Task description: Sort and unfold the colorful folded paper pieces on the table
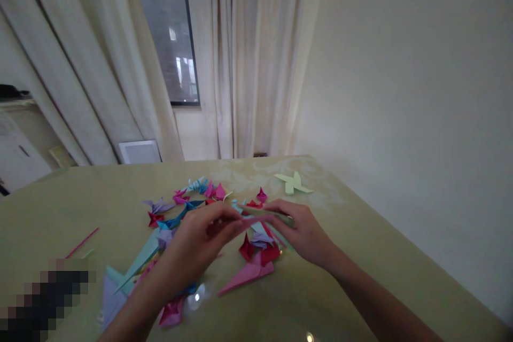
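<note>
Above the table, my left hand (202, 238) pinches the left end of a folded pink paper (253, 220). My right hand (302, 231) is closed on the right side of the paper, where a pale green paper piece (260, 210) lies along its upper edge. Whether the two pieces are joined I cannot tell. Just below sit a larger pink folded paper (247, 274), a dark red one (246, 248) and a lilac one (261, 240). Behind my left hand is a blue folded paper (176, 219), with my wrist hiding some of the pile.
A pale green origami pinwheel shape (293, 184) lies at the far right of the table (360, 278). A thin pink stick (82, 242) lies at left. Mint (146, 254) and lilac folded papers (112, 299) spread near my left forearm. A white wall (420, 91) borders the right side.
</note>
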Demonstrator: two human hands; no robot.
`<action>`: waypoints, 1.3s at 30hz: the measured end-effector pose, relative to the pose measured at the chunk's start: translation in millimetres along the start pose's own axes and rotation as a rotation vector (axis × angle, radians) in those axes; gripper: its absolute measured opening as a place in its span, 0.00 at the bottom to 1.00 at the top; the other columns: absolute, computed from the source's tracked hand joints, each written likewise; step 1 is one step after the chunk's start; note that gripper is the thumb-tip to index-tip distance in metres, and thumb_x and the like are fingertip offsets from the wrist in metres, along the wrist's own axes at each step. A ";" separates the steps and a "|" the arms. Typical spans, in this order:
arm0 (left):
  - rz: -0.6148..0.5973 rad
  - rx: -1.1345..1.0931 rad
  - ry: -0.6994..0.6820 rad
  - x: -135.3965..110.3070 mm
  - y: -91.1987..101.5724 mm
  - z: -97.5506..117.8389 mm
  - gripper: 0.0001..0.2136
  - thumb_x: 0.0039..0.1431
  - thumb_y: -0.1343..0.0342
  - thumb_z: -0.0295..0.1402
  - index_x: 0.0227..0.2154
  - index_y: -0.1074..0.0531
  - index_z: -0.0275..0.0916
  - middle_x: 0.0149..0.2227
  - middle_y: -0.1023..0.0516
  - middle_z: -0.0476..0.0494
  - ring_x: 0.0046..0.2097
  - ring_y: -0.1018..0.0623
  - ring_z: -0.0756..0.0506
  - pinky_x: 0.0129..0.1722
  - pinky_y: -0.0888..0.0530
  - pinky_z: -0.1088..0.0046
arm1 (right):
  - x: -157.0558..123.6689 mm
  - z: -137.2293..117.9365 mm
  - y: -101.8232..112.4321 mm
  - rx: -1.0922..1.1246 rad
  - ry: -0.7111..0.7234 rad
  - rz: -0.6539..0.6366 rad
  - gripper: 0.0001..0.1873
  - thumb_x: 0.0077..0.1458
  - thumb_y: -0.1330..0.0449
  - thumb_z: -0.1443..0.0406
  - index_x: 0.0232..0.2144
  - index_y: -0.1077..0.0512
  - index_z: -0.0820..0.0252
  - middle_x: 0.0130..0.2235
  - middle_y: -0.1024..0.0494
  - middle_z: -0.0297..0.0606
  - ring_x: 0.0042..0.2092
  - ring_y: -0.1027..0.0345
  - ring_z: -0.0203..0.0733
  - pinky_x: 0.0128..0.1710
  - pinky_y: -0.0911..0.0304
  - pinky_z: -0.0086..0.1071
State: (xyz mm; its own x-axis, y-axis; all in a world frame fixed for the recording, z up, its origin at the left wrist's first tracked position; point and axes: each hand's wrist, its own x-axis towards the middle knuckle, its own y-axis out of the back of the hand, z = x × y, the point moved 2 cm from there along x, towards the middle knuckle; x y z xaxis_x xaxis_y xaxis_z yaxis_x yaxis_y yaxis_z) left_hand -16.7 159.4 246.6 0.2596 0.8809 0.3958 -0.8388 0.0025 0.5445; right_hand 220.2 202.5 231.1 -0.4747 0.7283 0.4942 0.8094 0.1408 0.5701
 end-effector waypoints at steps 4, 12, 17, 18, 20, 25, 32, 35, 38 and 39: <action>0.201 -0.162 0.148 -1.3 -5.6 -8.2 0.13 0.71 0.46 0.44 0.35 0.30 0.40 0.30 0.23 0.49 0.31 0.24 0.49 0.25 0.33 0.78 | -3.8 -6.2 -4.1 -0.023 0.041 0.213 0.03 0.65 0.37 0.65 0.39 0.24 0.58 0.34 0.21 0.35 0.34 0.27 0.38 0.36 0.33 0.29; 0.109 0.044 -0.067 -4.9 -40.4 17.4 0.03 0.66 0.41 0.33 0.36 0.26 0.43 0.34 0.19 0.50 0.36 0.20 0.47 0.37 0.25 0.74 | -15.1 -24.6 -18.8 0.028 0.027 0.186 0.04 0.58 0.39 0.70 0.33 0.30 0.56 0.27 0.29 0.28 0.26 0.36 0.33 0.27 0.39 0.26; 0.128 0.017 -0.113 -5.2 -39.3 15.7 0.03 0.66 0.39 0.33 0.39 0.22 0.43 0.38 0.16 0.48 0.37 0.18 0.46 0.39 0.23 0.73 | -14.2 -23.0 -18.3 0.110 0.000 0.190 0.06 0.60 0.38 0.68 0.31 0.30 0.56 0.26 0.28 0.28 0.26 0.34 0.33 0.26 0.37 0.25; 0.127 -0.001 -0.104 -4.6 -38.0 15.3 0.03 0.66 0.38 0.34 0.39 0.21 0.43 0.38 0.15 0.48 0.37 0.18 0.46 0.39 0.22 0.73 | -13.9 -22.7 -17.9 0.125 0.000 0.187 0.06 0.61 0.37 0.67 0.31 0.29 0.57 0.26 0.27 0.29 0.26 0.33 0.33 0.26 0.36 0.25; 0.112 -0.049 -0.075 -2.9 -35.7 16.0 0.04 0.65 0.38 0.36 0.38 0.20 0.43 0.38 0.15 0.47 0.37 0.17 0.46 0.39 0.21 0.73 | -13.9 -22.6 -16.7 0.131 0.004 0.179 0.08 0.63 0.35 0.64 0.31 0.28 0.57 0.27 0.25 0.30 0.27 0.31 0.34 0.28 0.34 0.26; 0.058 -0.223 0.062 -0.5 -34.0 17.8 0.07 0.63 0.36 0.39 0.36 0.19 0.41 0.37 0.14 0.46 0.39 0.16 0.45 0.42 0.19 0.69 | -17.1 -24.0 -12.2 0.033 0.092 0.162 0.12 0.66 0.35 0.57 0.33 0.25 0.57 0.29 0.22 0.33 0.28 0.29 0.36 0.30 0.34 0.27; 0.031 -0.494 0.208 -1.4 -40.1 7.0 0.09 0.57 0.32 0.38 0.32 0.24 0.39 0.37 0.14 0.44 0.40 0.14 0.42 0.39 0.15 0.67 | -22.0 -24.8 -14.1 -0.143 0.241 0.068 0.12 0.67 0.36 0.56 0.38 0.23 0.57 0.33 0.19 0.36 0.32 0.26 0.37 0.35 0.33 0.28; 0.077 -0.497 0.218 -2.6 -42.2 6.4 0.10 0.55 0.31 0.38 0.33 0.25 0.40 0.38 0.14 0.43 0.42 0.14 0.41 0.39 0.15 0.67 | -23.2 -28.5 -14.8 -0.203 0.277 0.060 0.09 0.69 0.38 0.58 0.40 0.24 0.57 0.33 0.19 0.37 0.33 0.26 0.38 0.35 0.34 0.29; 0.152 -0.454 0.220 -3.8 -42.3 9.0 0.17 0.55 0.30 0.38 0.45 0.24 0.41 0.40 0.13 0.43 0.42 0.14 0.40 0.37 0.15 0.67 | -24.7 -33.8 -13.8 -0.247 0.283 0.056 0.04 0.69 0.39 0.63 0.42 0.25 0.57 0.34 0.20 0.37 0.33 0.27 0.38 0.35 0.34 0.29; 0.169 -0.426 0.210 -4.2 -41.7 10.7 0.20 0.55 0.30 0.38 0.50 0.25 0.42 0.39 0.13 0.44 0.41 0.13 0.41 0.37 0.15 0.67 | -24.9 -35.2 -13.2 -0.253 0.277 0.055 0.03 0.69 0.39 0.65 0.43 0.25 0.57 0.34 0.20 0.37 0.33 0.27 0.38 0.35 0.34 0.29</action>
State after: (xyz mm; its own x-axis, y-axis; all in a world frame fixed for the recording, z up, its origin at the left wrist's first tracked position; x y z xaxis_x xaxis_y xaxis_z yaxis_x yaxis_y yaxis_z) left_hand 22.3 150.5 230.1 0.0379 0.9619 0.2708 -0.9930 0.0059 0.1182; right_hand 209.2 158.9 234.3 -0.5365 0.5161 0.6677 0.7419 -0.0886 0.6646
